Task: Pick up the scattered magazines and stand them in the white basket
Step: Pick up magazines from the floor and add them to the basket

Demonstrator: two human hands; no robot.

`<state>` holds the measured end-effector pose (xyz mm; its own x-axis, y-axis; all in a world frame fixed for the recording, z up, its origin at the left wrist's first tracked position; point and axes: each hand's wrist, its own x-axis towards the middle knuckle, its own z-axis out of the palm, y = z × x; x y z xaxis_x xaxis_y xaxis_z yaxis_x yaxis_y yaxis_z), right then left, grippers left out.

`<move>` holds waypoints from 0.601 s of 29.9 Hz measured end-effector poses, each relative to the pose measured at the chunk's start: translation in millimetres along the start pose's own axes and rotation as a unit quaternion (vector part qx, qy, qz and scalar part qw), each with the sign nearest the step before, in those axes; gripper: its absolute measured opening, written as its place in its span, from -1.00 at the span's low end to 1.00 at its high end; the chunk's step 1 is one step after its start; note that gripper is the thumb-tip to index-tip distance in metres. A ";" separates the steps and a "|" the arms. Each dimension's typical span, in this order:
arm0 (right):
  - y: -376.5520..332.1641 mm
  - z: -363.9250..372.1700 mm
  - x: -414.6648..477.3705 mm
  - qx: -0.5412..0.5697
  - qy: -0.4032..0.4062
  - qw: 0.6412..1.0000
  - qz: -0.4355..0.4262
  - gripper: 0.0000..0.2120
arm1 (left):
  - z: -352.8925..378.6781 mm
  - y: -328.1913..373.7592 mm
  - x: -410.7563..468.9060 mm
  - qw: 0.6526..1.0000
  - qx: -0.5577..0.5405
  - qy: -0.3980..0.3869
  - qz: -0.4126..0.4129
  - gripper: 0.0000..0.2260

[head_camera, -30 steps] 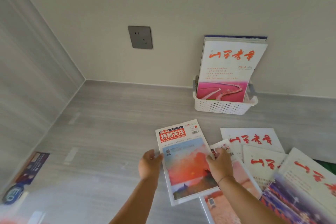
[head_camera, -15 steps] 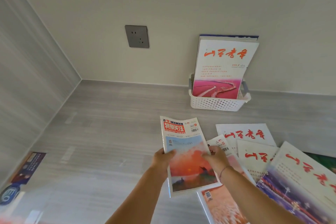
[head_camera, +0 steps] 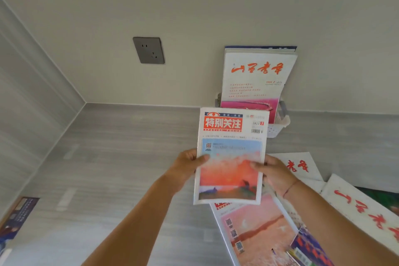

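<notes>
Left hand [head_camera: 185, 168] and right hand [head_camera: 275, 174] are clamped on the side edges of the sunset-cover magazine [head_camera: 231, 157], held upright near the white basket [head_camera: 278, 128]; carrying is judged under way, and lowering it inside, standing, is needed next

Left hand [head_camera: 186, 166] and right hand [head_camera: 274, 172] pinch the magazine [head_camera: 232, 136], arms outstretched.

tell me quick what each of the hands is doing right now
Left hand: grips the left edge of the magazine.
Right hand: grips the right edge of the same magazine.
</notes>
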<state>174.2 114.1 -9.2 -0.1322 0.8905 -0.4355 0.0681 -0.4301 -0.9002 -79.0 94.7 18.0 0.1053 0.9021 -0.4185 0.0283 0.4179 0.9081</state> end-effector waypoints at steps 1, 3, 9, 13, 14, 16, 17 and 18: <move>-12.1 -9.1 5.4 -0.013 0.014 1.000 -0.021 -0.81 | 0.6 10.8 8.4 1.000 0.021 0.002 0.008 -0.88; -41.6 -26.4 18.1 -0.035 0.036 0.997 -0.062 -0.80 | 3.1 34.6 26.9 0.999 0.036 0.013 0.034 -0.89; -128.7 -67.7 63.7 -0.058 0.101 0.978 -0.175 -0.76 | 28.7 120.5 85.6 0.980 0.040 0.138 0.136 -0.88; -156.0 -83.4 92.3 -0.066 0.133 0.968 -0.201 -0.81 | 48.8 154.4 121.9 0.964 0.054 0.186 0.182 -0.90; -157.5 -84.5 98.9 -0.068 0.140 0.966 -0.204 -0.81 | 51.2 157.9 128.2 0.961 0.057 0.193 0.189 -0.87; -156.4 -90.5 115.0 -0.070 0.153 0.965 -0.204 -0.81 | 57.4 162.2 144.5 0.958 0.056 0.204 0.194 -0.86; -153.7 -92.7 122.6 -0.076 0.158 0.964 -0.198 -0.82 | 59.4 160.5 152.5 0.958 0.055 0.208 0.190 -0.88; -149.2 -94.3 129.5 -0.088 0.164 0.965 -0.188 -0.82 | 60.7 155.9 159.8 0.959 0.057 0.212 0.181 -0.92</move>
<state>240.1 307.5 69.0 0.1370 0.9902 -0.0283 0.2460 -0.0617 -0.9673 2.6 297.5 93.8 -0.2852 0.9582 -0.0239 0.1767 0.0771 0.9812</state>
